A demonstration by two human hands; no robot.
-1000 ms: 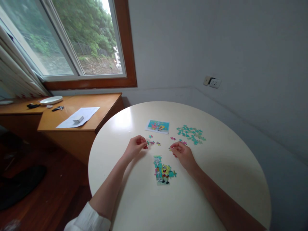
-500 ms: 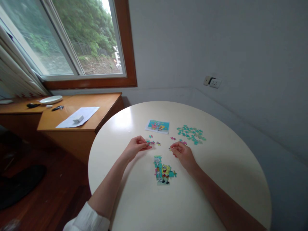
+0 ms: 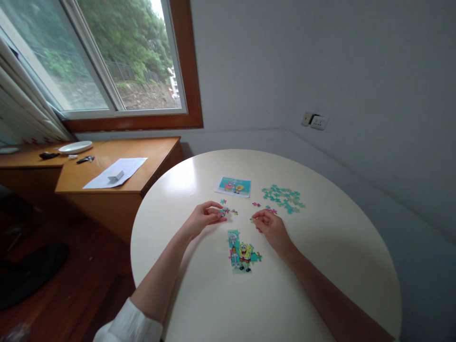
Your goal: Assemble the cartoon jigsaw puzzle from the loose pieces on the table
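Observation:
My left hand [image 3: 204,218] is closed around a small teal and pink puzzle piece [image 3: 222,213], pinched at the fingertips. Just beyond those fingers lie a few loose pieces, among them a teal piece [image 3: 223,202] and a yellowish piece [image 3: 234,212]. My right hand [image 3: 271,227] pinches another small puzzle piece [image 3: 251,220], mostly covered by the fingers. Between my forearms sits a partly joined puzzle [image 3: 234,251] with a yellow square cartoon figure and a pale teal one. Pink pieces [image 3: 256,204] lie beyond my right hand.
A picture card [image 3: 233,187] of the cartoon lies farther back on the round white table [image 3: 199,304]. Many teal pieces [image 3: 283,197] are spread at the right. To the left, a wooden desk [image 3: 156,161] bears a paper sheet [image 3: 131,167] and a white plate [image 3: 76,147].
My left fingers have shifted slightly, and the piece at their tips shows more now, turned a little. My right hand stays where it was.

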